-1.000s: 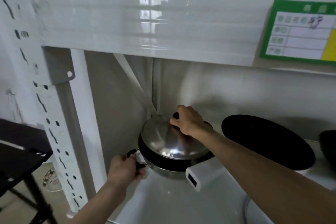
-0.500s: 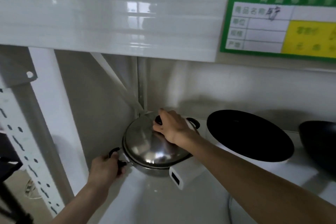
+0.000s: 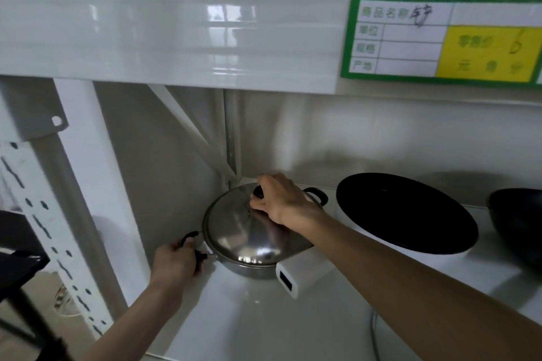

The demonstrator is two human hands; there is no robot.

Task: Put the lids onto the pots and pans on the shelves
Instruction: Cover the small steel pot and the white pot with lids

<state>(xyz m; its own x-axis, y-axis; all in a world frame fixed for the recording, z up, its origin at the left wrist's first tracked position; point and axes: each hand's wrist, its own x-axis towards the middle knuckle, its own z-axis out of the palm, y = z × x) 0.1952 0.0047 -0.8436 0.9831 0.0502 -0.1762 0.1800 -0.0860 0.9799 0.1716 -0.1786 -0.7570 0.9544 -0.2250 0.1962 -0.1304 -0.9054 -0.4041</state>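
A steel pot with black side handles stands in the back left corner of the white shelf. A domed steel lid sits flat on its rim. My right hand is closed around the lid's black knob from above. My left hand grips the pot's near-left black handle. The pot's far handle shows behind my right wrist.
A white box lies against the pot's front right. A white pot with a flat black lid stands to the right, and a black wok at the far right edge. A white beam with a green label crosses overhead.
The lid, tilted a second ago with the dark pot interior showing, now rests level on the rim. Both hands keep their holds; the view has shifted left and closer.
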